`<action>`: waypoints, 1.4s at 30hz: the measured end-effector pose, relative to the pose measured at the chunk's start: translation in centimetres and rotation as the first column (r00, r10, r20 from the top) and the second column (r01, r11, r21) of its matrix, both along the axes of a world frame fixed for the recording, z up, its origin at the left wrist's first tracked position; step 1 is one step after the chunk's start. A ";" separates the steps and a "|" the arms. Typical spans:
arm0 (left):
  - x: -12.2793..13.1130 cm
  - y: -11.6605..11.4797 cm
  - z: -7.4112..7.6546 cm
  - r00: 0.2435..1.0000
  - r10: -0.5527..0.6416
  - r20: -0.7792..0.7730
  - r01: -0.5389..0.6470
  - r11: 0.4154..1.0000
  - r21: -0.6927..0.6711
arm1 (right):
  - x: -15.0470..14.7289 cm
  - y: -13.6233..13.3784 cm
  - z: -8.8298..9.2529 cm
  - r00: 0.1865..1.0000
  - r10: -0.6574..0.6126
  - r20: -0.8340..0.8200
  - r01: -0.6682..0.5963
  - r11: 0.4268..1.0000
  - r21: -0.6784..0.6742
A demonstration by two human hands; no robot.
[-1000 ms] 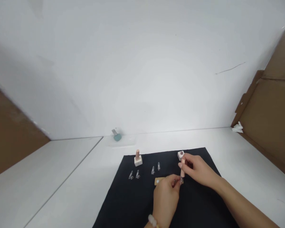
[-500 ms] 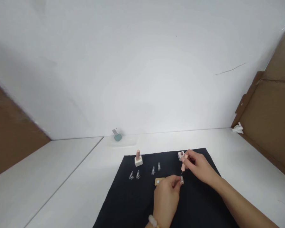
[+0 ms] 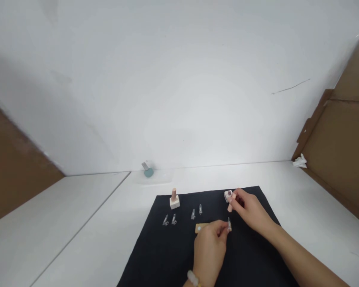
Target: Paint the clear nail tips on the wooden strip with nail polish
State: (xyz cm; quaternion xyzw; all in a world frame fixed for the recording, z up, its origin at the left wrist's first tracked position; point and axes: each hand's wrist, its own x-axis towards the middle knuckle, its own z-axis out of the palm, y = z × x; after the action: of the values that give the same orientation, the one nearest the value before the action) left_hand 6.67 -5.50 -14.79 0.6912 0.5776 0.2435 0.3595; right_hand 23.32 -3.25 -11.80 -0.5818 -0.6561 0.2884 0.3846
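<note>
My left hand (image 3: 210, 244) is closed in a pinch at a clear false nail tip (image 3: 229, 223) near the right end of a small tan strip (image 3: 200, 228). The hand covers the strip's middle. My right hand (image 3: 249, 208) grips the pale pink cap (image 3: 231, 204) of a nail polish brush, tilted with its lower end above the nail tip; the bristles cannot be made out. Just behind the cap stands an uncapped white polish bottle (image 3: 227, 194) with a dark neck opening. Several more clear nail tips (image 3: 193, 214) lie left of my left hand on the black mat (image 3: 167, 247).
A capped white polish bottle (image 3: 174, 203) with a pink top stands at the mat's back left. Behind it, a clear tray (image 3: 163, 178) bears a teal-bottomed item (image 3: 148, 172). Crumpled white tissue (image 3: 300, 161) lies by the cardboard panel (image 3: 341, 147) at right.
The brush cap in my right hand has risen slightly, up and away from the nail tip. My left hand has stayed in place.
</note>
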 end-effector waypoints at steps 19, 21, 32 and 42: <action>0.1 -0.3 0.4 1.000 0.016 0.009 -0.016 1.000 -0.004 | 0.3 -0.6 1.2 0.999 0.052 0.012 -0.052 0.998 -0.028; 0.1 -0.3 0.5 1.000 0.015 0.010 -0.015 1.000 -0.002 | 0.1 -0.7 1.4 0.992 0.124 0.003 -0.124 0.991 -0.055; 0.0 -0.2 0.1 1.000 0.008 0.017 -0.008 1.000 0.016 | -0.4 -0.9 1.0 0.987 0.157 0.037 -0.154 0.985 -0.071; 0.1 -0.2 0.0 0.999 0.002 0.050 -0.003 1.000 0.017 | -0.1 -0.8 1.5 0.997 0.053 0.056 -0.052 0.998 -0.021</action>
State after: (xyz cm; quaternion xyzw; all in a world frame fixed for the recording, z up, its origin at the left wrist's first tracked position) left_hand 6.77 -5.71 -14.78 0.6872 0.5674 0.2661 0.3674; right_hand 23.20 -4.05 -10.30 -0.5760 -0.6787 0.2883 0.3527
